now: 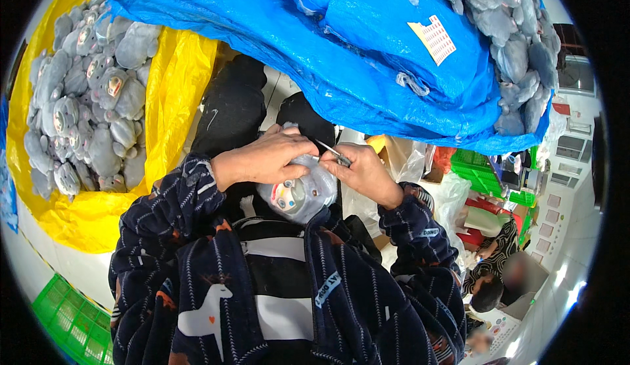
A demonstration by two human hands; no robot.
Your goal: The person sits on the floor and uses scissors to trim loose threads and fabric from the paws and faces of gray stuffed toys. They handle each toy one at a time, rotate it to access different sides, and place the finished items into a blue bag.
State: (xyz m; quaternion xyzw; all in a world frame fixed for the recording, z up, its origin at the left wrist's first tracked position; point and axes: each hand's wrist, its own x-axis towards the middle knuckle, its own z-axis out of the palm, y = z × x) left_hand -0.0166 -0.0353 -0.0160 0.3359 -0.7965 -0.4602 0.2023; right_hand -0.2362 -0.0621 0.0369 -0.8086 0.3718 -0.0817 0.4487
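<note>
My left hand grips a grey plush toy with a painted face, pressing it from above against my lap. My right hand holds a small pair of metal snips with the tip at the toy's top edge, right beside my left fingers. Both hands meet over the toy, just above my dark patterned jacket.
A yellow bag at the left holds several grey plush toys. A large blue bag with more grey toys hangs above. Green crates sit at lower left and right. Another person sits at lower right.
</note>
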